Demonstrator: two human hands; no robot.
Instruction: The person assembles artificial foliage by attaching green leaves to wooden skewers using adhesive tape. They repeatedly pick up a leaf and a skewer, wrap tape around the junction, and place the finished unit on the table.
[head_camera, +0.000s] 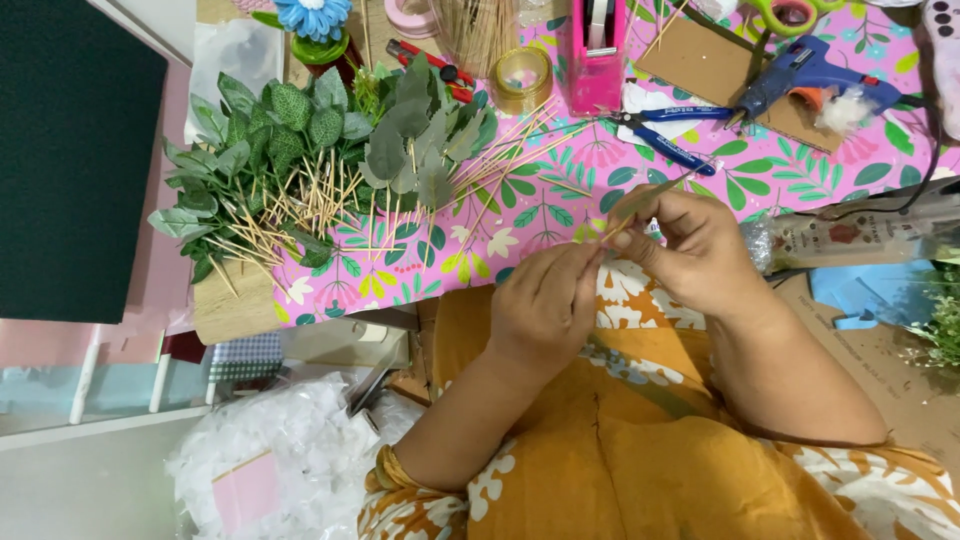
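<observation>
Both hands meet over my lap, just below the table edge. My right hand (690, 245) pinches a thin wooden skewer (655, 195) that slants up to the right over the pink flowered table cover (560, 190). My left hand (545, 300) has its fingertips closed on the skewer's lower end, touching the right hand's fingers. A small pale green bit shows at the pinch point; I cannot tell what it is.
Artificial green leaves on skewers (300, 170) lie in a heap at the left. Loose skewers (510, 150), a tape roll (522, 75), a pink tape dispenser (597, 45), blue pliers (660, 130), a blue glue gun (810, 70) and a clear packet (860, 235) crowd the table. White scraps (290, 460) lie below.
</observation>
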